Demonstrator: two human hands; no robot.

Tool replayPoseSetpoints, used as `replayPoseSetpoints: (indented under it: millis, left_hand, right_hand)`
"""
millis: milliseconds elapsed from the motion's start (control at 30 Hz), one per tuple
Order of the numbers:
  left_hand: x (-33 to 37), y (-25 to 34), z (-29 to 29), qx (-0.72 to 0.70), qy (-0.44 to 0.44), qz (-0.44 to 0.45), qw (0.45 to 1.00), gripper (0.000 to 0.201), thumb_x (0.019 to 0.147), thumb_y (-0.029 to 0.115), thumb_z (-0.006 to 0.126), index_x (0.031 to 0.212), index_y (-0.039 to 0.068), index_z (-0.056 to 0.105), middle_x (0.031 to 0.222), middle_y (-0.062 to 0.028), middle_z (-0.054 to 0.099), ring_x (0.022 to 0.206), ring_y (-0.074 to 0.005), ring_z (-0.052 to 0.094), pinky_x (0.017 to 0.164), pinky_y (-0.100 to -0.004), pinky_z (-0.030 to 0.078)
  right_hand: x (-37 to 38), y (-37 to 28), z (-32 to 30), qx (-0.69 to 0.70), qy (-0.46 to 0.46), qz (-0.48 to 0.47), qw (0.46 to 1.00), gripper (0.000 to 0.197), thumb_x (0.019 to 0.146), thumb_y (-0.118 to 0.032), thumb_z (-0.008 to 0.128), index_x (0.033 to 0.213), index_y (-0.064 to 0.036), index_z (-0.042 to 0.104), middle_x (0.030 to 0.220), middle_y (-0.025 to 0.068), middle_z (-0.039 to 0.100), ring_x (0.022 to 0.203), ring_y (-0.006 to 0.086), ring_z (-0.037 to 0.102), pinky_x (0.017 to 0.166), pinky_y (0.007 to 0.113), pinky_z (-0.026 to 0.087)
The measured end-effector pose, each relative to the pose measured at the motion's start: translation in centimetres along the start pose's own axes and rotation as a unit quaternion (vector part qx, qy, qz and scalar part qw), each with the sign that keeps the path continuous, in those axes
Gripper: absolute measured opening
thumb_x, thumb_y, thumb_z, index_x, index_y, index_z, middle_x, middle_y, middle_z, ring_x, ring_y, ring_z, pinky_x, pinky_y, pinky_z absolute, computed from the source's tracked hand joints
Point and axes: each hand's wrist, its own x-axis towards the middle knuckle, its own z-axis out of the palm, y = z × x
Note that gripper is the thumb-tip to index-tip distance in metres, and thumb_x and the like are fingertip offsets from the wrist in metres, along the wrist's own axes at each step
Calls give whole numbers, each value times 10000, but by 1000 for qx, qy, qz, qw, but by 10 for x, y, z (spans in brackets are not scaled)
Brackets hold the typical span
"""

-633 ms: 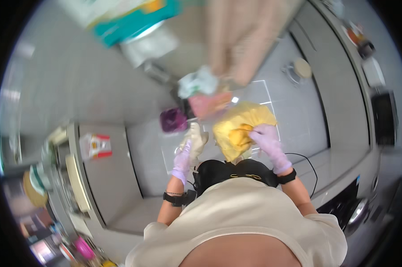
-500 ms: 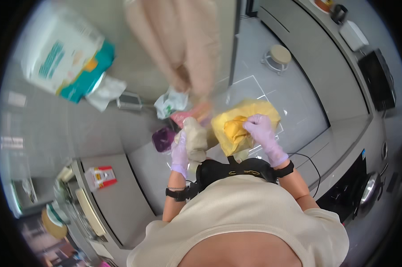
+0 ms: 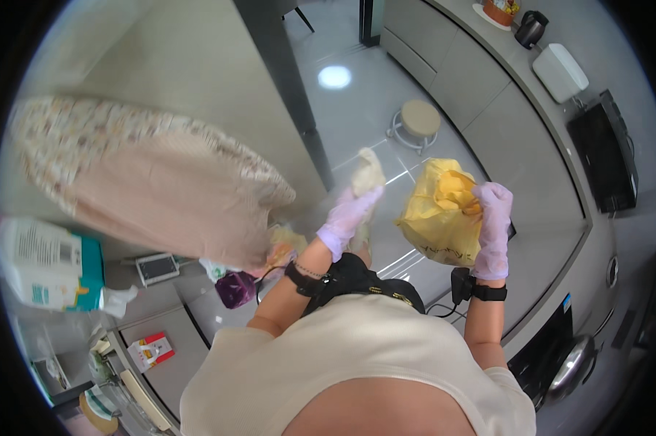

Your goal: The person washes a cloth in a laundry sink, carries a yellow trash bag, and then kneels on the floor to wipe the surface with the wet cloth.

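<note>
Both my hands wear thin lilac gloves. In front of my body, my left hand (image 3: 347,218) is closed round a crumpled cream cloth (image 3: 369,173), which sticks up past the fingers. Over on the right, my right hand (image 3: 493,221) pinches the rim of a yellow plastic bag (image 3: 431,221). The bag hangs bulging above the floor, its mouth partly gathered; what lies inside is hidden. Between my left arm and the wall hang a purple bag (image 3: 236,289) and a blurred orange-pink bag (image 3: 284,247).
A pink cloth with a floral border (image 3: 175,182) hangs large at the left. Near it are a white-and-teal tissue pack (image 3: 48,265) and a red-and-white box (image 3: 152,352). A round stool (image 3: 419,120) stands ahead, with a counter (image 3: 520,127) along the right.
My left hand has swung right and forward with the cream cloth, away from the hanging bags. My right hand has moved right with the yellow bag. The view has turned.
</note>
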Motion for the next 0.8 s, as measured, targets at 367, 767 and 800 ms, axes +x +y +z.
replayPoseSetpoints:
  millis: [367, 767, 800]
  left_hand:
    - [202, 96, 53, -3, -60, 47, 997, 416, 919, 220, 591, 1280, 31, 507, 1148, -41, 590, 970, -113, 572, 810, -276, 488]
    - [352, 194, -40, -117, 200, 107, 967, 413, 897, 256, 623, 1211, -4, 552, 1081, -66, 627, 943, -123, 597, 799, -276, 489]
    - [368, 208, -53, -116, 212, 116, 963, 413, 897, 256, 623, 1211, -4, 552, 1081, -66, 627, 943, -123, 597, 799, -276, 489]
  right_hand:
    - [221, -32, 77, 13, -16, 37, 999, 166, 729, -86, 634, 595, -69, 538, 599, -62, 457, 535, 49, 386, 486, 234, 311]
    - [459, -44, 287, 33, -257, 84, 962, 224, 821, -151, 690, 658, -63, 565, 607, -45, 483, 548, 58, 395, 512, 242, 343]
    - [475, -53, 314, 48, -257, 81, 962, 230, 834, -170, 691, 673, -62, 568, 614, -47, 479, 547, 55, 391, 512, 239, 338]
